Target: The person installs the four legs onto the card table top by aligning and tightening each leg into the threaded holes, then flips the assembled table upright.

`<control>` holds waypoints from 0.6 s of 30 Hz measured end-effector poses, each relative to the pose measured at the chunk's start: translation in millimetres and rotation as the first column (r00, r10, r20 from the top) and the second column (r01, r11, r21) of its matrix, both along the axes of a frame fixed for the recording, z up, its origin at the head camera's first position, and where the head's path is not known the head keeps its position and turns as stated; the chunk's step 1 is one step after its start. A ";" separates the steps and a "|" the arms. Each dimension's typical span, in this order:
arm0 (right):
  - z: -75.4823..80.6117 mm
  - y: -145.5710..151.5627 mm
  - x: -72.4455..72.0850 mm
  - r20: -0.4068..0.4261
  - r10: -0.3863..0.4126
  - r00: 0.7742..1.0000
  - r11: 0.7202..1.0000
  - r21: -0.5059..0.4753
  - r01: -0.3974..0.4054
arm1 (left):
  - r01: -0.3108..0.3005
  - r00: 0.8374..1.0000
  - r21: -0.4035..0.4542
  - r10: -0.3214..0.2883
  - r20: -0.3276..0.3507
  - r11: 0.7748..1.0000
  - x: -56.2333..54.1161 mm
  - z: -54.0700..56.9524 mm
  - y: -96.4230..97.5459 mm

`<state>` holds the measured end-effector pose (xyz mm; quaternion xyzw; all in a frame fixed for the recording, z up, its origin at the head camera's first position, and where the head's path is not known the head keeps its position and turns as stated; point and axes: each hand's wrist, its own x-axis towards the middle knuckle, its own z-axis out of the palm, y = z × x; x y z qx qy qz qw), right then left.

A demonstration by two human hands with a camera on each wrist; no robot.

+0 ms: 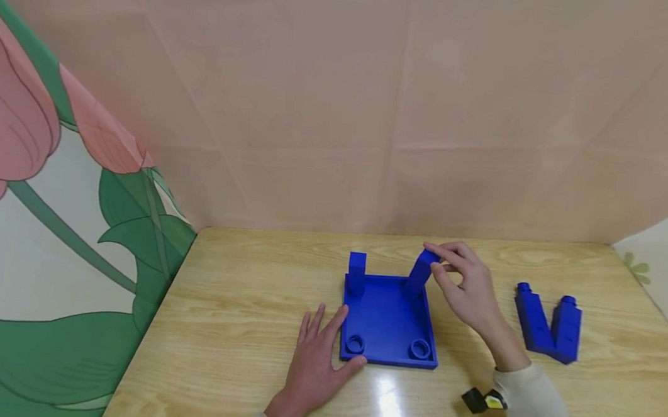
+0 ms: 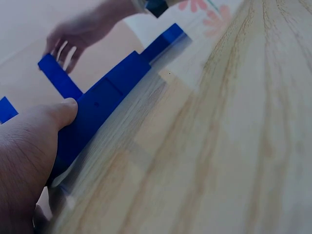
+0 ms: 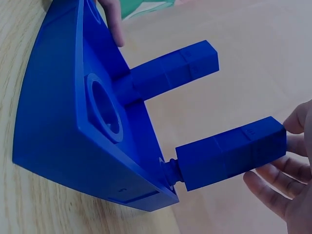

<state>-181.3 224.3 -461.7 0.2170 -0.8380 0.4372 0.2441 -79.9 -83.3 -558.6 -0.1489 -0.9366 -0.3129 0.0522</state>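
A square blue plastic base (image 1: 386, 321) with a raised rim lies on the table, round sockets (image 1: 420, 349) showing at its two near corners. My left hand (image 1: 315, 366) rests at its near left corner, fingers extended along the left side and thumb at the front edge. One blue square leg (image 1: 356, 272) stands upright at the far left corner. At the far right corner, my right hand (image 1: 468, 291) pinches the top of a second blue leg (image 3: 231, 153), which tilts to the right. Its ringed neck (image 3: 173, 171) shows above the socket.
Two more blue legs with round necks, a left one (image 1: 534, 323) and a right one (image 1: 567, 328), lie in a V on the wooden table (image 1: 238, 304) to the right. A pinkish cloth (image 1: 294, 105) hangs behind the table, and a flower-printed cloth (image 1: 83, 233) at left.
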 end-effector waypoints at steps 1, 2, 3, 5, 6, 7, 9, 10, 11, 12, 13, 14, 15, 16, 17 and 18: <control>-0.1 0.0 0.0 0.002 -0.001 1.000 1.000 0.000 0.001 | 0.000 1.000 0.003 0.000 -0.005 1.000 0.1 -0.1 -0.1; -0.1 -0.1 0.0 0.006 -0.001 1.000 1.000 0.000 0.001 | -0.001 1.000 0.003 0.001 -0.012 1.000 0.3 0.0 -0.1; -0.2 -0.4 0.0 0.009 -0.002 1.000 1.000 -0.001 0.002 | -0.001 1.000 0.004 0.001 -0.015 1.000 0.5 0.0 -0.1; -0.1 -1.8 0.0 0.022 -0.007 1.000 1.000 -0.004 0.007 | -0.002 1.000 0.007 0.003 -0.027 1.000 0.8 -1.2 -0.5; 0.1 -2.8 0.1 0.030 -0.012 0.999 1.000 -0.006 0.012 | -0.002 1.000 0.006 0.003 -0.029 1.000 1.0 -1.3 -0.6; 0.2 -3.9 0.1 0.041 -0.019 0.999 1.000 -0.010 0.019 | -0.002 1.000 0.003 0.002 -0.031 1.000 1.0 -1.4 -0.8; 0.4 -6.5 0.1 0.062 -0.040 0.997 0.999 -0.011 0.041 | -0.001 0.999 0.004 0.001 -0.034 1.000 1.1 -1.9 -0.9; 0.4 -8.0 0.1 0.075 -0.053 0.996 0.999 -0.011 0.054 | -0.001 0.999 0.004 0.001 -0.034 1.000 0.9 -1.8 -1.0; 0.2 -9.5 0.1 0.087 -0.065 0.994 0.998 -0.011 0.066 | 0.000 0.999 0.003 0.000 -0.034 1.000 0.8 -1.4 -1.1; -0.1 -10.9 0.1 0.099 -0.077 0.992 0.997 -0.010 0.078 | 0.001 1.000 0.003 0.000 -0.031 1.000 0.6 -1.2 -1.1; -0.6 -12.1 0.0 0.110 -0.086 0.990 0.996 -0.008 0.087 | 0.001 1.000 0.004 -0.001 -0.030 1.000 0.4 -1.2 -1.2; -0.9 -13.2 0.1 0.119 -0.094 0.988 0.995 -0.005 0.095 | 0.001 1.000 0.006 -0.001 -0.028 1.000 0.2 -1.1 -1.2; -1.3 -14.1 0.2 0.127 -0.099 0.987 0.995 -0.005 0.100 | 0.002 1.000 0.006 -0.002 -0.027 1.000 0.0 -1.1 -1.2; -1.7 -14.6 0.2 0.133 -0.100 0.986 0.995 -0.006 0.102 | 0.004 1.000 0.005 -0.004 -0.028 1.000 0.0 -1.1 -1.2; -2.0 -14.7 0.4 0.137 -0.102 0.985 0.995 -0.007 0.103 | 0.004 1.000 0.006 -0.004 -0.029 1.000 -0.1 -1.4 -1.2; -2.3 -14.5 0.6 0.137 -0.100 0.985 0.995 -0.006 0.102 | 0.005 1.000 0.006 -0.005 -0.029 1.000 -0.1 -1.7 -1.1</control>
